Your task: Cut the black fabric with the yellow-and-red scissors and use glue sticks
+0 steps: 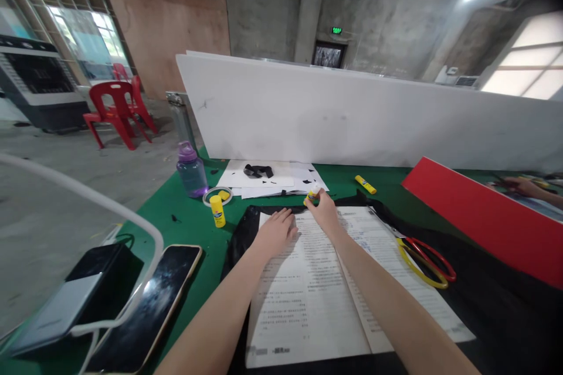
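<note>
An open book with printed pages point(316, 304) lies on black material point(484, 293) spread over the table. My left hand point(278, 231) rests flat on the upper part of the left page, fingers stretched forward. Between the fingers of my right hand point(323, 211) is a yellow glue stick point(310, 195), held at the book's far edge. Scissors with red and yellow handles point(424, 261) lie across the right page. Left of the book a second yellow glue stick point(217, 211) stands upright, near a yellow cap point(224, 194) lying by a roll of tape point(217, 197).
White papers point(281, 179) with black scraps lie ahead on the green table, beside a purple-lidded bottle point(191, 170). Another glue stick point(365, 184) lies farther right, near a red panel point(484, 217). A phone point(149, 304) and cable are at left. Another person's hand point(521, 186) shows at far right.
</note>
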Available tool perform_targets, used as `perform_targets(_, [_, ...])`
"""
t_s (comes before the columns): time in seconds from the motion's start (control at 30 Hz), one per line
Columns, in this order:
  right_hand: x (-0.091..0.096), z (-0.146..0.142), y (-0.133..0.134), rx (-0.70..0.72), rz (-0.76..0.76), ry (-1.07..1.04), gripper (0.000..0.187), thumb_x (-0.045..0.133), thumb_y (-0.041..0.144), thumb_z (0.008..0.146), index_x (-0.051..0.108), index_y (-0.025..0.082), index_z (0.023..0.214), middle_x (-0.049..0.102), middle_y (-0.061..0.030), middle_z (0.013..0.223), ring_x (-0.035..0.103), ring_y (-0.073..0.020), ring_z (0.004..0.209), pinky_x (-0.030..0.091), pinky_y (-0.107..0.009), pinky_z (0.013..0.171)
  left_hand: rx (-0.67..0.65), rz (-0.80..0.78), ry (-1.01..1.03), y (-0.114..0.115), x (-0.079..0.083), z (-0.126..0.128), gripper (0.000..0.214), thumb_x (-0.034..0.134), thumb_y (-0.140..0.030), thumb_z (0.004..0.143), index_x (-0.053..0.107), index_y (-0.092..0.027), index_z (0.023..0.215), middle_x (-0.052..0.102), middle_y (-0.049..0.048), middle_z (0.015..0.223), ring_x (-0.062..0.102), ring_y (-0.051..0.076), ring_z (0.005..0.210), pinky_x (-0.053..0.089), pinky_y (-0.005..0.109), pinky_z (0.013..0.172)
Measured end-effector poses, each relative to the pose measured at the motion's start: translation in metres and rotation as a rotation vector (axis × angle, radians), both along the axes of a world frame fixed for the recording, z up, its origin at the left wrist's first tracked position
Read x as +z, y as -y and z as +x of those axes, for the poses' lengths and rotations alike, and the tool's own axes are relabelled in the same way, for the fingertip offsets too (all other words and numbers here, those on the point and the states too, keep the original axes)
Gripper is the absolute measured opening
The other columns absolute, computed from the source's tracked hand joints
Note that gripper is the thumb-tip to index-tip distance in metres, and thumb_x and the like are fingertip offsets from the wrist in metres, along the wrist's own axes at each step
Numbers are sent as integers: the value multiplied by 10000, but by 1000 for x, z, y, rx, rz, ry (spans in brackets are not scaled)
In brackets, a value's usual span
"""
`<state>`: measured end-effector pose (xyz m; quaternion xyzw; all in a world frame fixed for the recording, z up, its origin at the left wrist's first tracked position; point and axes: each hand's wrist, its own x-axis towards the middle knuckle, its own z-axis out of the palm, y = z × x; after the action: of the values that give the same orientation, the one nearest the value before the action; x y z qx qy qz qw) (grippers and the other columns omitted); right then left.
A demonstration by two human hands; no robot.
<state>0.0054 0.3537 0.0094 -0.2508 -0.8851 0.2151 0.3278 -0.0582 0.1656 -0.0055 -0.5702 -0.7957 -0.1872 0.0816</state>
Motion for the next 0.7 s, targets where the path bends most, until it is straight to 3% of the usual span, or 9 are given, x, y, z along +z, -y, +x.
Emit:
perform_targets(0.13, [10, -19, 17, 143, -138, -65, 250, 622, 341, 750, 558, 194, 941, 665, -34, 879, 623, -191, 847, 447, -296, 774, 8, 6, 5, 1, 4, 2, 381, 407, -319, 936, 516, -135, 1251, 499, 135, 1371, 407, 227, 1309, 324, 414, 1083])
perform_targets(0.3, [15, -52, 42, 349, -243, 54, 189, 669, 245, 717, 579, 187, 873, 675, -12, 827, 636, -163, 785, 463, -269, 722, -17, 13, 16, 3, 9, 3, 366, 429, -302, 924, 515, -119, 1229, 522, 157, 1338, 438, 230, 1282, 337, 417, 1078])
perform_targets(0.53, [21, -74, 65, 363, -33, 199, 209, 726, 268, 685, 555, 191, 777, 635, 16, 740, 583, -130, 678, 413, -233, 626, -2, 6, 8, 2, 6, 0, 401, 471, -312, 895, 523, -101, 1231, 590, 160, 1249, 514, 255, 1201, 359, 411, 1060])
perform_targets(0.7, [20, -87, 79, 415, 1, 189, 213, 730, 268, 695, 551, 190, 781, 634, 12, 745, 567, -129, 679, 393, -229, 626, 25, -57, 2, -1, 5, -1, 412, 466, -311, 876, 572, -71, 1192, 632, 175, 1185, 539, 282, 1173, 378, 389, 1034])
